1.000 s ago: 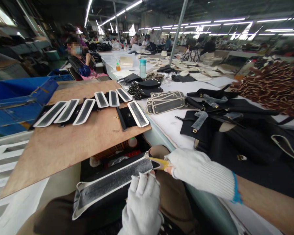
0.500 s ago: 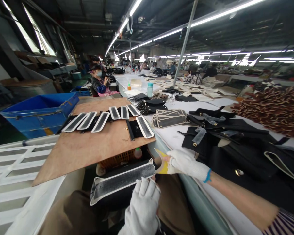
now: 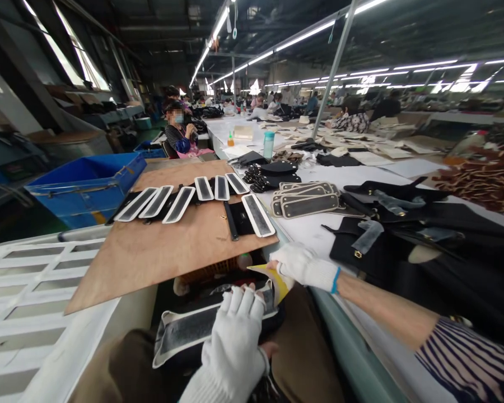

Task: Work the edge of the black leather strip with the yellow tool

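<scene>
Clamping strip (image 3: 180, 330) w/ left hand (image 3: 235, 341), fingers flat on top; right hand (image 3: 304, 266) pinches scraper (image 3: 275, 278). A loose grip cd let strip slide.

No legible text, label or number anywhere.

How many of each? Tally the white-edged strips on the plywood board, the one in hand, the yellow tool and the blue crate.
On the plywood board, strips: 7
Under the left hand, strip: 1
In the right hand, yellow tool: 1
Beside the board, blue crate: 1
Total: 10
</scene>
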Demonstrator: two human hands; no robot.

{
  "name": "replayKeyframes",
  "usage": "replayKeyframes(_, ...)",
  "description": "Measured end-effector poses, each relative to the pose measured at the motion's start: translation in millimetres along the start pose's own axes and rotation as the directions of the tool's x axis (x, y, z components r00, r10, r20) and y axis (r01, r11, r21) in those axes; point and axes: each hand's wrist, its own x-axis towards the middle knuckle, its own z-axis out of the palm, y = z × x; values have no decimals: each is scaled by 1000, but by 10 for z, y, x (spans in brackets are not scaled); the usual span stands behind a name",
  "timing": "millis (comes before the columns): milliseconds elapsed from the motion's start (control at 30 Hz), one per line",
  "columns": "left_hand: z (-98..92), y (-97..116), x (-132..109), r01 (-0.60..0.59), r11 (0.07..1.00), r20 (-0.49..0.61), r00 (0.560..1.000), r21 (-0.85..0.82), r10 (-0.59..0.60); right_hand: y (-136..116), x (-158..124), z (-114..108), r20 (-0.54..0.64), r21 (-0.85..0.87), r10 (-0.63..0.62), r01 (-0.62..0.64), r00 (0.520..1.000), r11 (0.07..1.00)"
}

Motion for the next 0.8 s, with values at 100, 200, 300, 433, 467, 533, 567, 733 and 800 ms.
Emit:
replayKeyframes(100, -50, 34, 176, 59, 998, 146, 987, 8, -60, -14, 90, -3, 3, -30, -17, 18, 1000, 999)
replayKeyframes(200, -21, 55, 247, 93, 995, 268, 959, 19, -95, -55, 115, -33, -21, -52, -21, 20, 1000, 998)
replayKeyframes(300, 1, 55, 262, 95, 995, 314, 945, 8, -93, -94, 117, -52, -32, -68, -24, 21, 999, 997)
replayKeyframes(433, 82, 13, 263, 109, 994, 335, 937, -17, -97, -111, 154, -52, -3, -101, -28, 28, 1000, 995)
replayKeyframes(467, 119, -6, 254, 101, 995, 313, 946, -22, -90, -113, 169, -54, 14, -107, -32, 33, 999, 994)
replayKeyframes(533, 192, -53, 217, 73, 997, 243, 968, -29, -64, -117, 200, -60, 43, -116, -44, 49, 998, 992)
replayKeyframes(567, 218, -78, 193, 52, 998, 195, 980, -29, -45, -119, 214, -60, 53, -120, -54, 60, 997, 991)
replayKeyframes(733, 105, -171, 176, -18, 998, -51, 998, 63, 22, -105, 265, 27, 125, -145, -77, 95, 989, 985)
replayKeyframes(800, -23, -175, 276, 37, 997, 10, 999, 70, -38, -92, 266, 99, 133, -151, -63, 83, 989, 985)
